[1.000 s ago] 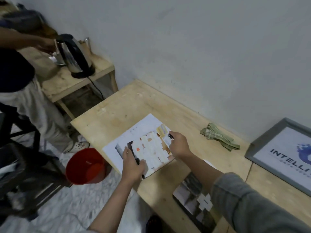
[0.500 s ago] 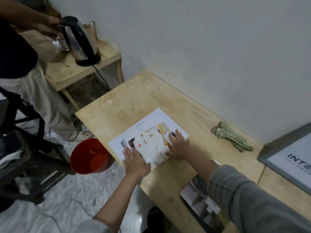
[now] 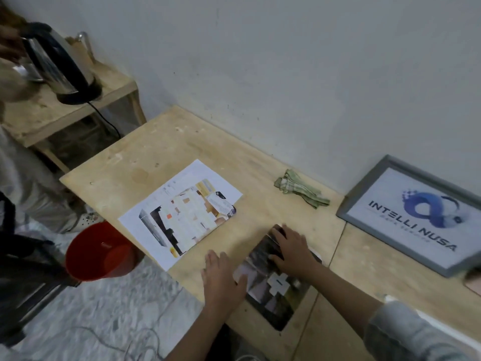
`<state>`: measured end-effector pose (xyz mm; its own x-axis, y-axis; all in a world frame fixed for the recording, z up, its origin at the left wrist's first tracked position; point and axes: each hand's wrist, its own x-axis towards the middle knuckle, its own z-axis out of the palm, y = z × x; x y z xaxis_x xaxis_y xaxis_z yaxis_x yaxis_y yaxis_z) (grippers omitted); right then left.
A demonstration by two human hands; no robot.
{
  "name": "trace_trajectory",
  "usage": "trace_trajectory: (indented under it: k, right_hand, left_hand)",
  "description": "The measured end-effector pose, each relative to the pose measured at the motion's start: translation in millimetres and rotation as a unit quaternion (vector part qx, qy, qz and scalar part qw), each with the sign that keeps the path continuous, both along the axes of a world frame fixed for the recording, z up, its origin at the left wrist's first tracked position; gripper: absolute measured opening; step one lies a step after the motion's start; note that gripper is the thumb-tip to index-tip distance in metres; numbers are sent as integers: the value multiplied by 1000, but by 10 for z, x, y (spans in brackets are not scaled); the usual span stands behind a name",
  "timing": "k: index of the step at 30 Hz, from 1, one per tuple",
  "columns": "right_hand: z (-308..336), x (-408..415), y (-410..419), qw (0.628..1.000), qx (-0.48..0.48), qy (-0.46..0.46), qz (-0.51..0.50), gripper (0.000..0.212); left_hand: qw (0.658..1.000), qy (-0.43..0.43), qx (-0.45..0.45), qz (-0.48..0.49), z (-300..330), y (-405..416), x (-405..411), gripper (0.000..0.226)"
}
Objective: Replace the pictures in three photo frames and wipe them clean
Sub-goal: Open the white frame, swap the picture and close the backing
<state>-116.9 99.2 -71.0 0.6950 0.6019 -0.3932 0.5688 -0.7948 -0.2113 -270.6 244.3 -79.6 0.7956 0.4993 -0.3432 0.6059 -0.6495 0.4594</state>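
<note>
While hands (image 3: 260,261) press picture (image 3: 273,290), bucket (image 3: 100,252) nearby

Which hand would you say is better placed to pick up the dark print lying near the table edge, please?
The right hand, probably: it lies flat on the dark print, fingers spread over its far end. The left hand only touches the print's left edge, mostly resting on the table.

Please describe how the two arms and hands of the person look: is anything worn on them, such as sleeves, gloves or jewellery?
The left hand is bare, with a bare forearm up to the picture's edge. The right hand is bare too, without a glove; its forearm is uncovered, then a grey-blue fabric sleeve pushed up the arm begins. I can make out no ring, watch or bracelet, though the picture is soft.
</note>
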Motion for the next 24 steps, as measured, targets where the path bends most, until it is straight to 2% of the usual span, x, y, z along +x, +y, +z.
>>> trace_trajectory:
  k: [5, 10, 15, 18, 21, 23, 24]
  right_hand:
    - [0, -71, -601, 998, -19, 10, -62, 83]
    - [-44, -108, -843, 998, 2, -1, -55, 90]
    - [-33, -155, -819, 996, 42, 11, -78, 92]
    - [-44, -132, -831, 994, 50, 22, -96, 103]
    - [-27, -107, -868, 987, 93, 22, -125, 106]
    - [-6, -93, -898, 971, 181, 16, -154, 92]
    - [1, -84, -914, 955, 237, 16, -179, 77]
  left_hand:
    - [999, 49, -15, 10, 22, -401, 6, 86]
    - [998, 53, 11, 25, 93, -548, 84, 74]
    - [997, 68, -1, 46, 148, -596, 115, 64]
    - [998, 6, -11, 68, 203, -643, 114, 45]
    - [980, -114, -142, 76, 306, -686, 89, 33]
    - [962, -172, -199, 75, 397, -665, 88, 31]
    - [953, -196, -215, 79, 433, -640, 99, 30]
